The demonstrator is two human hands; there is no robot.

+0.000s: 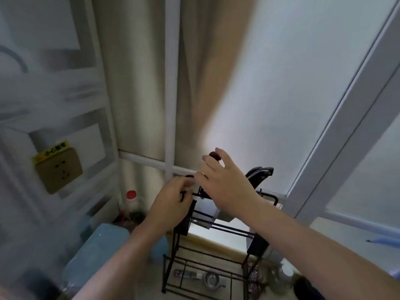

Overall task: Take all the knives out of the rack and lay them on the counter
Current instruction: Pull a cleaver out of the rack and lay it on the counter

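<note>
A black wire knife rack (207, 256) stands on the counter by the window. My right hand (227, 187) reaches over its top, thumb and fingers closed around the dark reddish handle (214, 155) of a knife standing in the rack. A broad steel blade (205, 210) shows below that hand. My left hand (173, 202) grips the rack's top left corner, and another dark handle end (188, 176) pokes up just above its fingertips. A black-handled knife (259, 174) leans in the rack's right side, untouched.
A blue plastic container (101, 245) and a red-capped bottle (131, 197) stand left of the rack. A small metal strainer (211, 279) lies under it. A wall socket (58, 167) is on the left wall; window frames and a curtain rise behind.
</note>
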